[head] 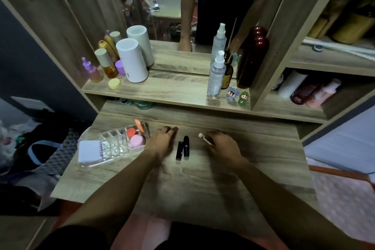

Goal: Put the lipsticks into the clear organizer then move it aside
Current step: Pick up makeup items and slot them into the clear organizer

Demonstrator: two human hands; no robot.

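Two black lipsticks [182,148] lie side by side on the wooden desk [182,184], between my hands. My left hand [162,140] rests on the desk just left of them, fingers curled, and it is not clear whether anything is in it. My right hand [220,142] sits to their right, closed around a pale, clear-capped lipstick tube [205,138] that sticks out toward the left. The clear organizer [113,144] stands at the desk's left, touching distance from my left hand, with pink and red sponges [135,137] in its right compartments and a white pad [89,150] on its left end.
A raised shelf [172,89] behind the desk carries bottles [105,63], a white cylinder [132,60], spray bottles [216,75], a dark red bottle [252,57] and two small figurines [237,95]. A mirror stands behind. Clothes and bags lie on the floor at left.
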